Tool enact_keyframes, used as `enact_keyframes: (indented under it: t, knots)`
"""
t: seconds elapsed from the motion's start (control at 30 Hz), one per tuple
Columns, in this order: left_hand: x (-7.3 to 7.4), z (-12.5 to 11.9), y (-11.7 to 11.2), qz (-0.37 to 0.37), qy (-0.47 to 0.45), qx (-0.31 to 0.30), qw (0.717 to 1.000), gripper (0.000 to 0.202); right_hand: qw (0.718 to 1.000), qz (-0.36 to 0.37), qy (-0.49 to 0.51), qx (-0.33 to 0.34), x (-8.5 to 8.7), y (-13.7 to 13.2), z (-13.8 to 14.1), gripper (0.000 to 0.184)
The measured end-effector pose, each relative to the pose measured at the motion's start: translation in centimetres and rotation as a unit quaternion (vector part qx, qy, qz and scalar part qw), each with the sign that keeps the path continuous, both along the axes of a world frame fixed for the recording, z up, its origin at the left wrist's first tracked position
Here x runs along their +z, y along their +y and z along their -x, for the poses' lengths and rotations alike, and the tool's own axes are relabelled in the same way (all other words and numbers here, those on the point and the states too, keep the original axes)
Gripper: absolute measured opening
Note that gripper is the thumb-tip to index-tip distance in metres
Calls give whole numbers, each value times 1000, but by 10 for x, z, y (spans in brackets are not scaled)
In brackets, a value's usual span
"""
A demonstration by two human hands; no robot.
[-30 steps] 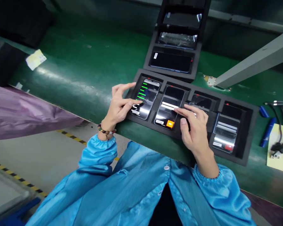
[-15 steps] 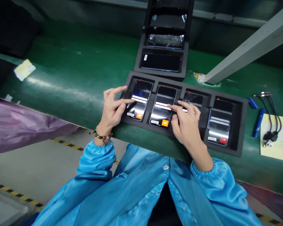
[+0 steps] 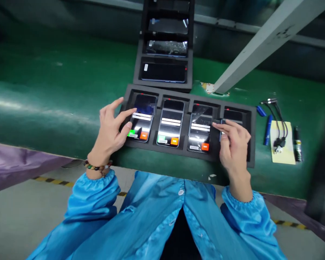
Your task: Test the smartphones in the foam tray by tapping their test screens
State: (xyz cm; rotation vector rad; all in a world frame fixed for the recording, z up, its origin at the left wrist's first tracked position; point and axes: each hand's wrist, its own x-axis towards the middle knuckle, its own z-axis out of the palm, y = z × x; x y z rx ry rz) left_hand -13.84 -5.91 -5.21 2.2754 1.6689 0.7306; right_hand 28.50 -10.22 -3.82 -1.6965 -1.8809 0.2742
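Note:
A black foam tray (image 3: 253, 130) holds phones side by side in its slots. My left hand (image 3: 109, 128) is open at the tray's left end, its index fingertip at the lit screen of the leftmost phone (image 3: 143, 124). The second phone (image 3: 170, 112) lies to the right, lit with white bars and coloured buttons. My right hand (image 3: 234, 144) has its index finger stretched out and holds nothing. Its fingertip hovers at the right edge of the third phone (image 3: 200, 135); contact is unclear. Behind that hand, the fourth phone (image 3: 233, 115) is mostly hidden.
Another foam tray (image 3: 189, 77) with several phones extends back from the first. A grey post (image 3: 249, 52) rises behind on the green bench (image 3: 70, 90). To the right lie a blue marker (image 3: 268, 130), black cables (image 3: 283, 119), yellow paper (image 3: 288, 153) and a dark pen (image 3: 297, 144).
My right hand has moved right, from the second phone to beside the third. Green buttons now show on the first two phones. My left hand stays at the leftmost phone; the view has shifted.

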Motion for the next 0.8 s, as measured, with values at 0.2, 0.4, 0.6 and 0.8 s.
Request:
enact_keyframes:
  t: [0.2, 0.4, 0.6, 0.8]
  knots:
    - [6, -14, 3, 8, -12, 16, 1000, 52, 999, 19, -15, 46, 1, -3, -12, 44]
    - [11, -27, 6, 3, -24, 25, 999, 58, 997, -4, -7, -72, -5, -21, -51, 39]
    - [11, -31, 28, 13, 26, 38, 999, 59, 994, -19, 35, -104, -2, -1, -72, 39]
    - [12, -44, 73, 45, 68, 25, 996, 57, 996, 49, 17, -69, -5, 58, -94, 31]
